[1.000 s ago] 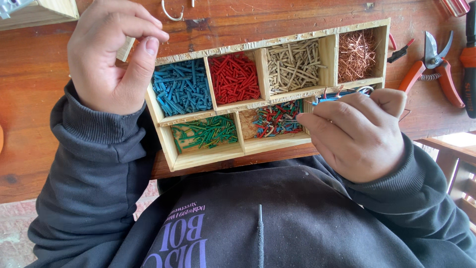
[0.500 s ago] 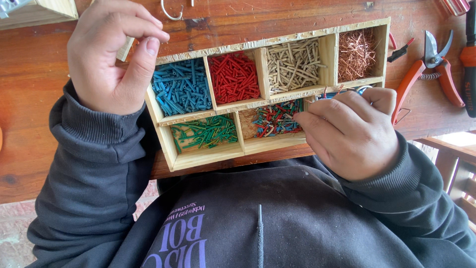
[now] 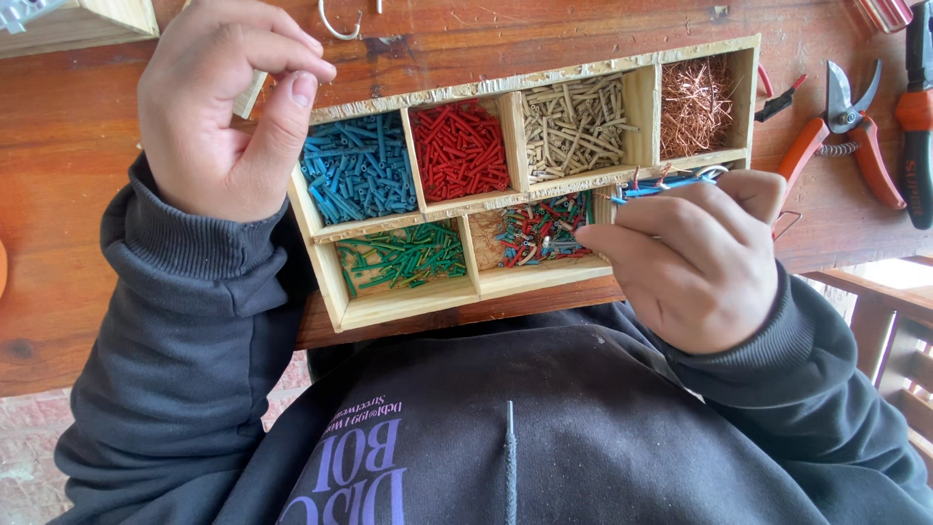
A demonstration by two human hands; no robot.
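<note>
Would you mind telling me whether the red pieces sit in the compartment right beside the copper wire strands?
No, the red pieces lie two compartments away from the copper wire strands, with the beige pieces between.

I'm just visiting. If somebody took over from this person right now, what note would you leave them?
Left hand: raised by the tray's corner, fingers pinched shut; what it holds is unclear.
Right hand: pinching a bundle of blue wires over the wooden tray.
Done: blue, red, beige and green bits and copper strands each fill their own compartment.
Left: one compartment holds mixed colours.
Orange cutters lie to the right.
</note>
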